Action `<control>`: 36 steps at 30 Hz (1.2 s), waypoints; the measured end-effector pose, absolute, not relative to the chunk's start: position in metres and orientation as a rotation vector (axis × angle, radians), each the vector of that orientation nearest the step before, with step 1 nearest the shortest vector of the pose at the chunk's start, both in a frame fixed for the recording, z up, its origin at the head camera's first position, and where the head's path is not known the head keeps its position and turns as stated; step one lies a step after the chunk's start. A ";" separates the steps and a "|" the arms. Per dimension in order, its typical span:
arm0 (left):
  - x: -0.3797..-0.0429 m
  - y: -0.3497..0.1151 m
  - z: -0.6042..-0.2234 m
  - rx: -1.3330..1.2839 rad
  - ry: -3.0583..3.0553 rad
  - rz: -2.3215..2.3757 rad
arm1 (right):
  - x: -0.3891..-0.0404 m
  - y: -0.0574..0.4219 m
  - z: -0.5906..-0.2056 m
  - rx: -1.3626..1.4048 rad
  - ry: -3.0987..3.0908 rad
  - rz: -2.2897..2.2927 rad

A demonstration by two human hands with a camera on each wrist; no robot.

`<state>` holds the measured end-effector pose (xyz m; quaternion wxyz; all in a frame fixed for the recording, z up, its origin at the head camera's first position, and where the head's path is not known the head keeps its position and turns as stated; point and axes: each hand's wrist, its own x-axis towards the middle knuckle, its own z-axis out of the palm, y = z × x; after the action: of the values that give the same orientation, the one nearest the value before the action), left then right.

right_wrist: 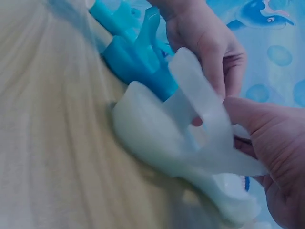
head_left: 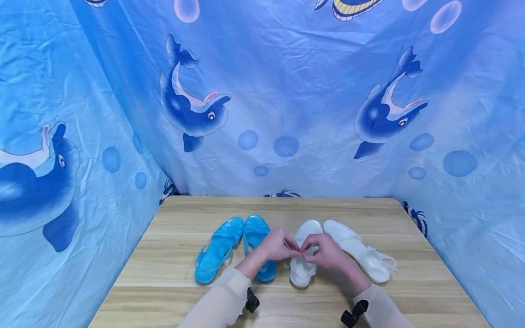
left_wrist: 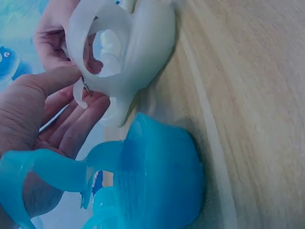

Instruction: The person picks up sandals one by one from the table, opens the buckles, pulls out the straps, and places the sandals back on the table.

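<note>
white sandal (head_left: 301, 272), qty 1, approx ctr of table (head_left: 139, 291), toe to 12 o'clk, heel to 6; its ankle strap (right_wrist: 217, 143), raised in a loop over the sole, small metal buckle (left_wrist: 85, 85) at the side; l. hand (head_left: 280, 244), in from 8 o'clk, thumb & fingertips pinching strap by buckle; r. hand (head_left: 323, 250), in from 4 o'clk, thumb & finger pinching same strap, tips meeting l. hand's; rest of r. fingers partly hidden, can't tell how they lie; 2nd white sandal (head_left: 361, 250), at 3 o'clk of the first, close by, toe to 10, heel to 4; blue sandals, qty 2, at 9 o'clk: inner one (head_left: 256, 223) partly behind l. hand, outer one (head_left: 213, 259) beside it, toe to 1; light sleeves (head_left: 223, 298), qty 2, black wrist units (head_left: 252, 301), one per arm; blue backdrop (head_left: 287, 100) at 12, w/ dolphin prints (head_left: 379, 114).
</note>
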<state>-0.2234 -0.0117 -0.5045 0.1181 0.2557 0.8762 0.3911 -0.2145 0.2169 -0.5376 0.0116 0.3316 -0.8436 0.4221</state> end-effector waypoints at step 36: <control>-0.218 -0.013 -0.500 0.675 2.519 1.113 | -0.207 0.207 -0.556 0.944 -2.487 1.603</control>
<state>-0.2177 -0.0131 -0.5004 0.1524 0.2354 0.8780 0.3879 -0.2066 0.2074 -0.5556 0.0178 0.3039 -0.8005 0.5162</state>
